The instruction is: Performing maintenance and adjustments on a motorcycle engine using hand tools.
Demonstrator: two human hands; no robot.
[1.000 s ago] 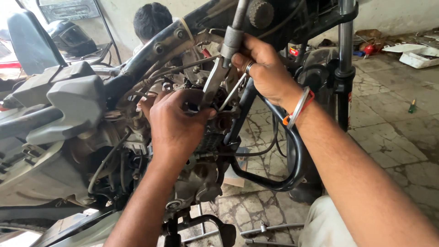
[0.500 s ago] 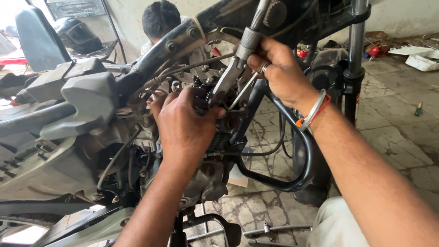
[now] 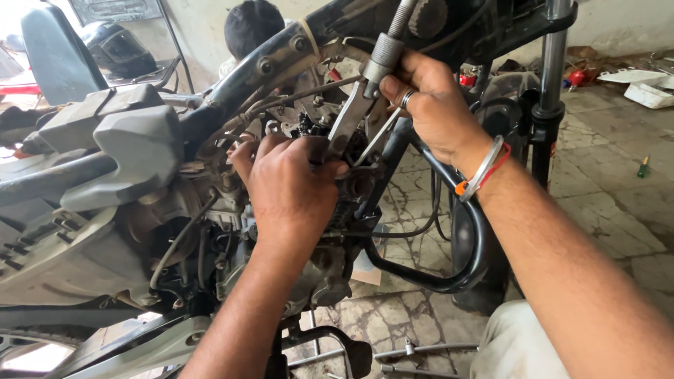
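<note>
I am looking down at a stripped motorcycle with its engine and black frame tube exposed. My left hand is curled over a dark part on top of the engine, fingers closed around it. My right hand grips a metal tool handle whose flat silver shaft slants down to the part under my left fingers. A ring sits on my right hand, with a steel bangle and orange thread on that wrist.
A black crash guard bar loops below my right arm. The front fork tube stands at right. Another person's head shows behind the frame. A helmet, a green screwdriver and white trays lie around on the stone floor.
My view has shifted slightly, so both hands appear a bit lower and further right. Both hands keep their holds on the engine part and the tool.
</note>
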